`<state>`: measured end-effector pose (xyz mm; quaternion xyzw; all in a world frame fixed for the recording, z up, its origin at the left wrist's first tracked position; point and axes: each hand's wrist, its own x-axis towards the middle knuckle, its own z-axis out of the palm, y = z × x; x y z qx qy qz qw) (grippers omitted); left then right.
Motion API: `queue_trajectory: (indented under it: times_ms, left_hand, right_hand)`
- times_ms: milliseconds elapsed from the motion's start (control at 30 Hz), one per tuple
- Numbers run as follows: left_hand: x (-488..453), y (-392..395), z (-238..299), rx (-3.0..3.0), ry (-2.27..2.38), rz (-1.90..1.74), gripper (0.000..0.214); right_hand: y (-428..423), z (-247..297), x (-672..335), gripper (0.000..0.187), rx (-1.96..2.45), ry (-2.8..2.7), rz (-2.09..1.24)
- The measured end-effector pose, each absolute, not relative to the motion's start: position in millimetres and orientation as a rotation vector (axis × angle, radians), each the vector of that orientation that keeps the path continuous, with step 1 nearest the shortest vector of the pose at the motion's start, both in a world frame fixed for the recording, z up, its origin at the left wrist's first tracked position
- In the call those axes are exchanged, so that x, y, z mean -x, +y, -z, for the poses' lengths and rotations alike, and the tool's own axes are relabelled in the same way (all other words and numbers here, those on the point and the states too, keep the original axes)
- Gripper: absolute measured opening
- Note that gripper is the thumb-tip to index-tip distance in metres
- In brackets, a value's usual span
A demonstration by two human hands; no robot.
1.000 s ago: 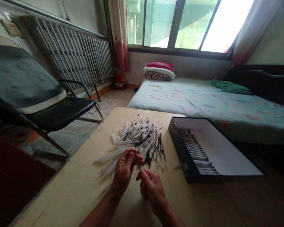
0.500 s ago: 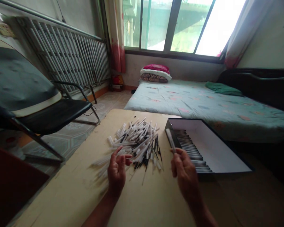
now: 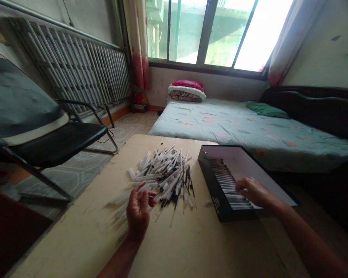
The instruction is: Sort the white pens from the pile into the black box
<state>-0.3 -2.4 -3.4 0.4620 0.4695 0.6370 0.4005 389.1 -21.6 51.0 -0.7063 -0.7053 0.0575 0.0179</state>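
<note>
My right hand [image 3: 253, 192] reaches into a black box [image 3: 210, 183] with a pale inside, its fingers curled down at a row of pens [image 3: 222, 173]. Its fingertips are pinched over a pen at the row's right side, and the hand largely hides that pen. My left hand [image 3: 138, 211] is held palm up at the near left edge of a pile of pen parts [image 3: 165, 173], fingers loosely bent and apart with nothing in them. White tubes, black caps and thin dark refills make up the pile.
The box stands on the right part of a pale tabletop [image 3: 174, 251]. A small whitish piece [image 3: 207, 202] lies beside its left wall. Beyond the table is a bed [image 3: 197, 119], with a black chair [image 3: 60, 141] to the left.
My right hand has moved right and into the box from in front of its left wall, where it held a pen upright. My left hand keeps its pose. The view has shifted slightly.
</note>
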Motion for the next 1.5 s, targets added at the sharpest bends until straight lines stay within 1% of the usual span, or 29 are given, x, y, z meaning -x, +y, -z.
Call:
queue_trajectory:
  times_ms: [100, 233, 367, 500, 567, 667, 700, 767, 900, 1033, 1133, 1233, 1333, 1433, 1500]
  left_hand:
    - [2, -2, 4, -1.154, 1.182, -1.615, 0.038]
    - [3, -1, 4, -1.167, 1.200, -1.616, 0.038]
    - [2, -1, 1, -1.141, 1.207, -1.633, 0.037]
    - [1, -2, 1, -1.125, 1.211, -1.625, 0.036]
    - [2, -2, 3, -1.158, 1.224, -1.609, 0.035]
    - [4, -1, 7, -1.198, 1.238, -1.589, 0.034]
    - [4, -1, 8, -1.204, 1.240, -1.583, 0.033]
    - [5, 0, 12, -1.212, 1.243, -1.567, 0.033]
    - [4, 0, 15, -1.225, 1.261, -1.537, 0.033]
    - [2, -1, 15, -1.258, 1.292, -1.510, 0.032]
    - [3, -1, 16, -1.298, 1.310, -1.497, 0.030]
    - [5, 0, 20, -1.375, 1.345, -1.481, 0.026]
    - [6, 2, 24, -1.574, 1.400, -1.456, 0.020]
    - [2, 2, 22, -1.845, 1.409, -1.385, 0.015]
    - [-3, 0, 17, -1.983, 1.383, -1.285, 0.016]
  right_hand:
    - [-14, -39, -386, 0.022, 2.197, -2.198, -0.260]
    - [-10, -32, -387, 0.021, 2.221, -2.168, -0.238]
    - [-15, -48, -378, 0.019, 2.098, -2.007, -0.044]
    - [-30, -75, -324, 0.021, 1.790, -1.701, 0.165]
    - [-38, -79, -285, 0.020, 1.654, -1.676, 0.109]
    - [-40, -61, -232, 0.018, 1.532, -1.787, -0.180]
    - [-37, -50, -220, 0.017, 1.527, -1.819, -0.259]
    - [-27, -26, -205, 0.013, 1.580, -1.829, -0.278]
    - [0, 7, -199, 0.012, 1.851, -1.743, -0.132]
    - [19, 7, -195, 0.008, 2.178, -1.725, -0.115]
    - [25, 2, -190, 0.010, 2.294, -1.727, -0.139]
    - [26, 0, -189, 0.012, 2.306, -1.710, -0.146]
    - [20, -1, -190, 0.012, 2.280, -1.676, -0.129]
    - [5, 1, -189, 0.010, 2.093, -1.565, -0.143]
    - [-8, 6, -187, 0.011, 1.927, -1.434, -0.181]
